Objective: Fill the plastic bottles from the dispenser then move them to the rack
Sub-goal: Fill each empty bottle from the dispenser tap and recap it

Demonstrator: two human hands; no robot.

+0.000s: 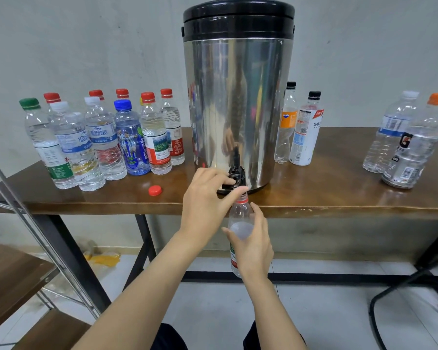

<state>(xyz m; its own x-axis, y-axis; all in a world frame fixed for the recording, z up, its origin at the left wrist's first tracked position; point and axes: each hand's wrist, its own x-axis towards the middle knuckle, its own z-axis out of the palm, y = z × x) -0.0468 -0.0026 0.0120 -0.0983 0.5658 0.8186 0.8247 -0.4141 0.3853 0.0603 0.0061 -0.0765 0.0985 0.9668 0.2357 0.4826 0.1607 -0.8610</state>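
Bottle, clear plastic with a red neck ring and no cap, is upright in the air just in front of the table edge, its mouth right under the tap of the dispenser. Right hand grips the bottle body from the right, fingers curled round it, thumb across the near side. Left hand is at the tap, thumb on top of the black lever and index finger just beneath it above the bottle mouth, pinching the tap; other fingers loosely curled. Water level in the bottle: cannot tell. Dispenser is a steel drum with a black lid, standing on the table near the front edge, tap facing the person. Loose red cap lies on the table left of the tap, apart from everything. Left cluster of capped bottles stands close-packed left of the dispenser, caps red, white, blue and green, with clear liquid visible in them. Two black-capped bottles stand just right of the dispenser, toward the back. Far-right pair, one white cap and one orange cap, stands well apart at the table's right end. Rack, metal frame with wood shelves, is at lower left, beside the table.
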